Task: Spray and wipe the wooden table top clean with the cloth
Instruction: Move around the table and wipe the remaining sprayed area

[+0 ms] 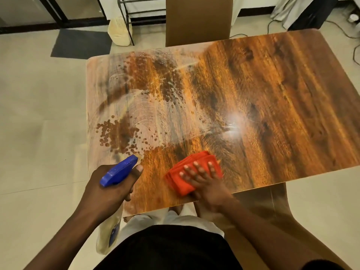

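The wooden table top (263, 98) fills the middle of the view. Its left half is wet with droplets and pale smear arcs (144, 114). My left hand (109, 188) grips a spray bottle with a blue head (118, 170), nozzle aimed over the table's near left corner; the pale bottle body (110, 232) hangs below my wrist. My right hand (202, 182) presses a folded orange cloth (194, 170) flat on the table near the front edge, fingers straight and spread.
A brown chair back (196, 18) stands at the table's far side, another brown seat (268, 203) at the near right. A white container (119, 32), a dark mat (79, 43) and cables (350, 36) lie on the tiled floor.
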A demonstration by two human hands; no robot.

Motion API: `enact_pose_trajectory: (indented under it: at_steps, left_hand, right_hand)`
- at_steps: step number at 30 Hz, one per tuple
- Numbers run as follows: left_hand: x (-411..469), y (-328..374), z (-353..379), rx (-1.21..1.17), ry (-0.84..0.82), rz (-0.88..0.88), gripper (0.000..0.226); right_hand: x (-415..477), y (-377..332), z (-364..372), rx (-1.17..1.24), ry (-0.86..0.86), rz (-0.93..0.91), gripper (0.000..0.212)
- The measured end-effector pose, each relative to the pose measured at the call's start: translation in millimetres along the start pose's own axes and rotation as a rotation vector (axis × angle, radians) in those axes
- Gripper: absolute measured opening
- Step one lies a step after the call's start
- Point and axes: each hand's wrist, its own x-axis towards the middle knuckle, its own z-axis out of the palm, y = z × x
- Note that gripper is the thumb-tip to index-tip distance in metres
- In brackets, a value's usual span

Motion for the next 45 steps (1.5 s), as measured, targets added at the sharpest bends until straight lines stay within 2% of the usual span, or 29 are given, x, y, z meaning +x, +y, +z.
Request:
enact_pose_trajectory:
  at_steps: [4, 8, 10, 11, 14, 17, 23, 27, 29, 30, 34, 37, 39, 43, 44, 45]
  left_hand:
    - [4.1, -1.7, 4.6, -0.018, 0.040, -0.010, 0.058]
    - [2.4, -2.6, 4.6, -0.084, 0.039, -0.004, 0.041]
    - [0.7, -2.6, 1.3, -0.095, 0.051, -0.008, 0.040]
    - [-0.1, -3.4, -0.9, -0.096, 0.069, -0.015, 0.043]
    - [-2.8, -6.3, -6.6, -0.093, 0.110, -0.042, 0.043]
    - [-4.6, -5.4, -9.3, -0.104, 0.128, -0.062, 0.044]
    - [-0.1, -4.0, -14.8, -0.077, 0.157, -0.033, 0.040]
    - [-0.5, -6.5, -18.0, -0.064, 0.163, -0.015, 0.039]
    - [-1.8, -7.6, -18.9, -0.088, 0.157, -0.027, 0.039]
    - [-1.5, -7.3, -19.0, -0.096, 0.161, -0.034, 0.039]
    - [0.8, -9.8, -16.5, -0.106, 0.172, -0.087, 0.034]
    - [-3.5, -16.4, -16.2, -0.099, 0.152, -0.117, 0.034]
    - [-6.6, -20.2, -17.0, -0.102, 0.143, -0.119, 0.037]
    - [-9.7, -24.2, -19.4, -0.102, 0.127, -0.105, 0.041]
    - [-10.3, -23.5, -18.1, -0.103, 0.123, -0.105, 0.041]
    - [-11.9, -25.4, -20.6, -0.112, 0.132, -0.112, 0.040]
  right_hand:
    - [-39.5, 108.0, -28.8, 0.140, 0.068, 0.517, 0.069]
    - [-19.3, 173.9, -61.1, 0.423, 0.210, 0.992, 0.065]
    - [15.2, 177.5, -79.7, 0.513, 0.241, 1.133, 0.066]
    - [35.5, 171.6, -86.5, 0.512, 0.237, 1.128, 0.068]
    - [94.1, 122.7, -90.2, 0.426, 0.171, 0.905, 0.075]
    - [137.8, 37.4, -75.7, 0.308, 0.097, 0.593, 0.075]
    - [147.2, -138.0, -20.0, 0.088, -0.105, -0.095, 0.071]
    - [110.8, -154.5, 8.9, -0.077, -0.126, -0.474, 0.067]
    - [91.1, -122.7, 10.0, -0.101, -0.097, -0.552, 0.066]
    - [82.3, -99.1, 6.6, -0.092, -0.083, -0.534, 0.067]
    - [42.6, 9.8, -12.6, -0.036, -0.020, -0.176, 0.071]
    - [16.9, 87.3, -35.6, 0.020, -0.014, 0.221, 0.070]
    - [17.2, 126.5, -57.0, 0.152, 0.029, 0.487, 0.070]
    - [49.2, 162.6, -109.9, 0.412, 0.327, 1.054, 0.063]
    - [61.4, 164.7, -124.1, 0.478, 0.335, 1.129, 0.063]
    - [78.6, 157.9, -134.8, 0.515, 0.322, 1.129, 0.064]
